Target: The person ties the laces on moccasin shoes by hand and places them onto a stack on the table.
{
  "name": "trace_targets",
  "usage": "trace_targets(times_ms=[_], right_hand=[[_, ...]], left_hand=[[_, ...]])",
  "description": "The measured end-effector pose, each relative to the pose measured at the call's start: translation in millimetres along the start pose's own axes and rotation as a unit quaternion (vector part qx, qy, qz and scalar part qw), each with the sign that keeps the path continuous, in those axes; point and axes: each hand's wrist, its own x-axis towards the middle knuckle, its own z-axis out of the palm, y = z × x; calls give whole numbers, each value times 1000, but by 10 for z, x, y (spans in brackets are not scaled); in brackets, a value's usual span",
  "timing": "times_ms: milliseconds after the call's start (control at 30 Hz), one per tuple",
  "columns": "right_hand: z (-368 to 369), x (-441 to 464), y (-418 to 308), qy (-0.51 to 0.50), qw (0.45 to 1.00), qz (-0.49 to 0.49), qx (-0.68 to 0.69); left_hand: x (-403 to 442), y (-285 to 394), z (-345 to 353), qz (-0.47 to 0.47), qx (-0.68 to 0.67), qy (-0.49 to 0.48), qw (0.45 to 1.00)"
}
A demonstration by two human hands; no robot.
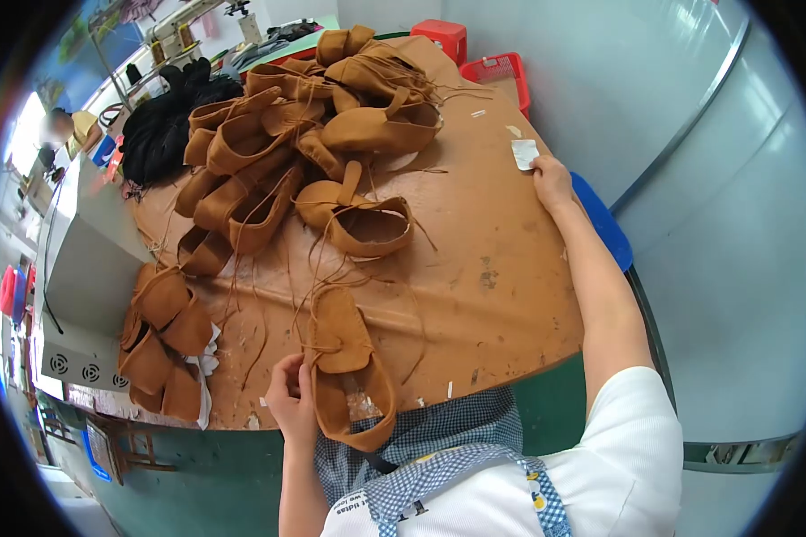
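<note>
The fingers of the left hand [292, 394] are curled at the left edge of a brown shoe upper [345, 331]; whether the edge is pinched cannot be told. The fingers of the right hand [553, 182] are closed on the edge of a white slip [525, 154], which is held over the far right part of the table [501, 295]. The shoe upper is placed at the near edge of the table, its rounded end projecting past it. Beyond it, a heap of brown uppers [381, 130] with trailing laces is spread. To the left, a smaller stack of brown pieces [188, 327] is set beside a grey machine housing [98, 259]. Farther out, a black pile [166, 134], a red basket [495, 69] and a seated person [82, 127] are seen.
</note>
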Motion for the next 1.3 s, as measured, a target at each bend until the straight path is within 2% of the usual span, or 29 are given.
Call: trace_targets(times_ms=[133, 233, 333, 533, 633, 733, 933, 1233, 1300], right_hand=[[-91, -219, -44, 22, 996, -89, -6], [-103, -238, -41, 8, 997, -76, -10], [-84, -246, -62, 36, 996, -84, 3], [-159, -232, -144, 25, 998, -44, 24], [-145, -199, -158, 58, 995, -9, 86], [-185, -170, -182, 29, 992, 70, 105], [-392, -74, -366, -109, 978, 122, 129], [-165, -265, -343, 0, 987, 99, 128], [-172, -267, -359, -17, 982, 143, 124]], left_hand=[[-14, -13, 18, 7, 13, -1, 1000], [-13, -33, 9, 6, 8, 0, 1000], [-15, -9, 3, 8, 22, 3, 1000], [-16, -12, 11, 17, 32, 13, 999], [-21, -11, 27, 17, 25, 18, 999], [-18, -14, 21, 14, 23, 16, 1000], [-25, 3, 10, 1, 24, 13, 1000], [-17, 15, 22, 23, 25, 21, 999], [-15, -8, 28, 24, 29, 27, 999]])
